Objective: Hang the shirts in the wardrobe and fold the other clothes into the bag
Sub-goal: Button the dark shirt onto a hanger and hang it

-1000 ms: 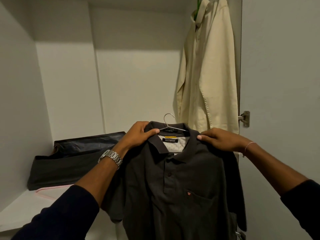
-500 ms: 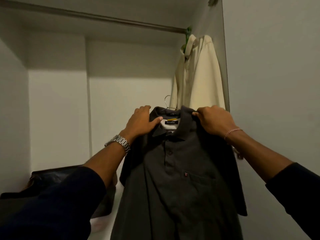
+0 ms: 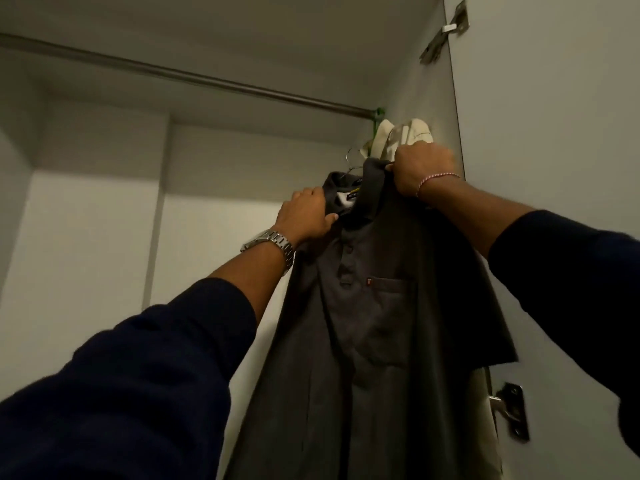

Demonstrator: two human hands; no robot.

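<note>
**Hooking the dark polo onto the rail**

Wardrobe interior, rail [image 3: 207,79] overhead. My left hand [image 3: 306,216] and right hand [image 3: 420,171] each grip the dark polo [image 3: 374,323] at its shoulders, below the rail beside the cream shirt [image 3: 403,136]. I should lift the wire hook [image 3: 351,159] clear over the rail, level, before letting go

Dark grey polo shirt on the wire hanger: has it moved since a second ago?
Yes. The dark grey polo shirt has risen toward the metal wardrobe rail, its collar now level with the hanging cream shirt's collar.

A: Dim, greenish light; the wardrobe's back panel [image 3: 86,237] is the brightest part.
B: Agreed. The dark shirt [image 3: 374,323] loses detail, near sleeves look soft, and the rail [image 3: 194,77] bows from wide-angle distortion.
</note>
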